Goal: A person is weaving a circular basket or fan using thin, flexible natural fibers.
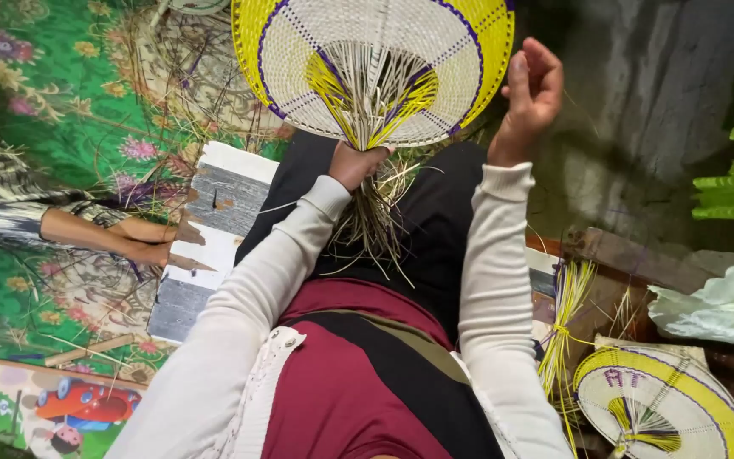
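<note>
Woven fan half done, held up over the lap at top centre; white weave, yellow rim, purple lines, loose strand ends hanging from the middle down over the black skirt. Step in hand, by the look of it: weaving, mid-pull on one strand. Next move likely calls for a firm hold at the neck and a steady draw so the strand seats tight without snapping or skewing the rim.

Left hand clamped round the gathered strands just under the fan, knuckles up, forearm running straight up from the lap. Right hand raised beside the fan's right edge, wrist cocked, fingers curled in and pinched together, seemingly on a thin strand; strand itself too fine to confirm.

Around: finished fan lower right, yellow strand bundle beside it, striped board left of the lap, green floral mat, another person's arm lying on the mat at left.
</note>
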